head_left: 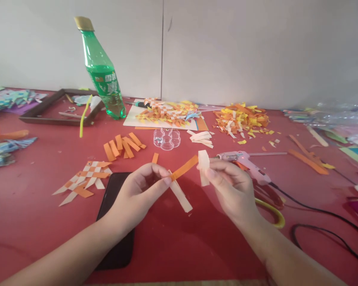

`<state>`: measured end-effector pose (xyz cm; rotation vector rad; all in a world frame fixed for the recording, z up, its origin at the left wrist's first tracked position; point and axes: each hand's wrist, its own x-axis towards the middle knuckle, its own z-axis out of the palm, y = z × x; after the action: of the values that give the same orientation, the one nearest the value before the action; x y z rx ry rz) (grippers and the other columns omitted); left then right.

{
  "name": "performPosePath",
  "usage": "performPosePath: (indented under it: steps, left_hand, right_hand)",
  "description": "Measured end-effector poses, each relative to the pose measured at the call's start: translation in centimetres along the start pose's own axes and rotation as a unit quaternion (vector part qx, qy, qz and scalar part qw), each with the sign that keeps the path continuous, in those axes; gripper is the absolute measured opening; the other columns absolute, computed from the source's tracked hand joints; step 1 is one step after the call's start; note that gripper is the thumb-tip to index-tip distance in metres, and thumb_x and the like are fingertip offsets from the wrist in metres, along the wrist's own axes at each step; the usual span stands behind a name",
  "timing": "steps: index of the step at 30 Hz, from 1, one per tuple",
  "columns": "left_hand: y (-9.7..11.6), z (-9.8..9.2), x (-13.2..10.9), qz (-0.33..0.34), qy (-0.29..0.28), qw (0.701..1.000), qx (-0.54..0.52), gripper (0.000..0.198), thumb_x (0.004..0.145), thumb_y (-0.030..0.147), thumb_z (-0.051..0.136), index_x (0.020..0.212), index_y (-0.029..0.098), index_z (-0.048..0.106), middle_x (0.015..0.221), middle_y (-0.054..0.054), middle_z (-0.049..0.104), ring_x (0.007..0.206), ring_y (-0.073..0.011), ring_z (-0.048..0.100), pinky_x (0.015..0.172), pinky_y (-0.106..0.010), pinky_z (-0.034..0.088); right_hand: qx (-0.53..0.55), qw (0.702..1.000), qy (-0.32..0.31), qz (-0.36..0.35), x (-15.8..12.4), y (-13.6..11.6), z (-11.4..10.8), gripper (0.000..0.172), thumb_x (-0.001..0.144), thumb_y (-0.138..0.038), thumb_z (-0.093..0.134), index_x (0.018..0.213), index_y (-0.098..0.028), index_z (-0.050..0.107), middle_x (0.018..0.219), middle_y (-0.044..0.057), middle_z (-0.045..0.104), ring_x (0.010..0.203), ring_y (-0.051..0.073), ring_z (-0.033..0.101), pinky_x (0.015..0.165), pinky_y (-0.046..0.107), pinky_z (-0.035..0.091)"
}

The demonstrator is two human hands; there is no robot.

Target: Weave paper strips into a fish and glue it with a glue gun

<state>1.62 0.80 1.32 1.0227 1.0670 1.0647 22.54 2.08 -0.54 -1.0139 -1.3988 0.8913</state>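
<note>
Pinched between the thumb and fingers of my left hand (144,182) are paper strips: an orange strip (185,168) reaching up to the right and a cream strip (181,196) slanting down. My right hand (234,184) pinches another cream paper strip (204,167), folded over at its top, close to the orange strip's end. Left of my left hand lie woven orange-and-white paper pieces (89,174). Behind it are several short orange strips (123,145), and farther right a small pile of cream strips (201,137).
A black phone (116,246) lies under my left wrist. A pink glue gun (250,165) with a cord and yellow-handled scissors (277,216) are by my right hand. Behind stand a green bottle (103,79), a clear flower-shaped tray (167,139), a dark frame (41,107) and a paper-scrap heap (241,117).
</note>
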Motion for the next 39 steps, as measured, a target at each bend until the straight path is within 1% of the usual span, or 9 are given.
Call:
performPosePath:
  steps: [5,8,11,18,22,24,28,34,39]
  left_hand:
    - [0.2,0.0,-0.1,0.002,0.003,1.0,0.006,0.012,0.082,0.028,0.071,0.08,0.019,0.063,0.073,0.002,0.062,0.065,-0.0073,0.054,0.061,-0.016,0.043]
    - [0.2,-0.1,-0.1,0.005,-0.006,1.0,0.006,0.011,0.083,0.027,0.07,0.08,0.019,0.063,0.074,0.003,0.062,0.065,-0.0063,0.054,0.062,-0.015,0.044]
    - [0.2,-0.2,-0.1,0.004,-0.01,1.0,0.008,0.011,0.084,0.026,0.07,0.08,0.019,0.063,0.074,0.004,0.061,0.066,-0.0056,0.054,0.063,-0.014,0.044]
    - [0.3,-0.1,-0.1,0.013,-0.016,1.0,0.017,0.011,0.084,0.026,0.069,0.081,0.018,0.062,0.074,0.004,0.061,0.065,-0.0056,0.053,0.059,-0.014,0.042]
    - [0.3,0.0,-0.1,0.025,-0.017,0.999,0.027,0.01,0.084,0.024,0.069,0.081,0.018,0.062,0.072,0.004,0.059,0.063,-0.005,0.05,0.057,-0.014,0.041]
    - [0.3,0.0,-0.1,0.029,-0.02,0.999,0.029,0.009,0.084,0.024,0.068,0.081,0.018,0.062,0.071,0.005,0.058,0.063,-0.005,0.05,0.057,-0.014,0.041]
    - [0.2,0.0,-0.1,0.032,-0.024,0.999,0.035,0.008,0.085,0.023,0.067,0.081,0.018,0.062,0.072,0.005,0.058,0.063,-0.005,0.049,0.057,-0.014,0.041]
    - [0.2,0.0,-0.3,0.029,-0.031,0.998,0.036,0.007,0.085,0.023,0.067,0.082,0.018,0.062,0.075,0.004,0.059,0.065,-0.0055,0.052,0.06,-0.015,0.043]
    - [0.2,0.0,-0.3,0.027,-0.036,0.998,0.032,0.008,0.084,0.023,0.068,0.082,0.018,0.063,0.078,0.003,0.062,0.072,-0.0069,0.057,0.066,-0.016,0.046]
  right_hand:
    - [-0.004,1.0,-0.003,-0.011,0.1,-0.1,0.1,0.005,0.087,-0.026,0.066,0.086,-0.026,0.071,0.09,0.001,0.069,0.08,0.015,0.064,0.071,0.029,0.053]
    - [0.02,1.0,0.015,-0.007,0.2,0.3,0.0,0.005,0.087,-0.026,0.067,0.088,-0.027,0.072,0.088,0.0,0.069,0.078,0.014,0.063,0.072,0.029,0.051]
    - [0.033,0.999,0.013,-0.013,0.2,0.5,0.0,0.005,0.087,-0.025,0.067,0.088,-0.027,0.072,0.087,0.0,0.069,0.076,0.014,0.061,0.073,0.029,0.05]
    - [0.066,0.997,-0.013,-0.025,0.0,0.4,0.1,0.009,0.088,-0.022,0.067,0.09,-0.029,0.072,0.095,0.0,0.067,0.083,0.013,0.061,0.077,0.027,0.05]
    - [0.041,0.998,-0.013,-0.04,-0.1,0.3,0.1,0.011,0.087,-0.019,0.067,0.09,-0.028,0.072,0.096,0.001,0.067,0.092,0.014,0.062,0.083,0.028,0.05]
    - [0.021,0.998,-0.026,-0.044,-0.1,0.1,0.1,0.01,0.087,-0.018,0.067,0.089,-0.026,0.071,0.095,0.001,0.067,0.094,0.015,0.062,0.083,0.029,0.05]
    - [0.017,0.995,-0.085,-0.05,-0.1,-0.7,0.4,0.009,0.087,-0.015,0.063,0.085,-0.023,0.068,0.088,0.003,0.065,0.083,0.015,0.062,0.071,0.029,0.05]
    - [-0.043,0.99,-0.122,-0.058,0.0,-1.3,0.6,0.009,0.086,-0.015,0.064,0.079,-0.021,0.066,0.082,0.002,0.067,0.079,0.015,0.063,0.073,0.031,0.051]
    - [-0.065,0.984,-0.156,-0.058,-0.1,-1.6,0.7,0.011,0.087,-0.015,0.063,0.079,-0.022,0.066,0.078,0.0,0.067,0.071,0.012,0.062,0.066,0.027,0.05]
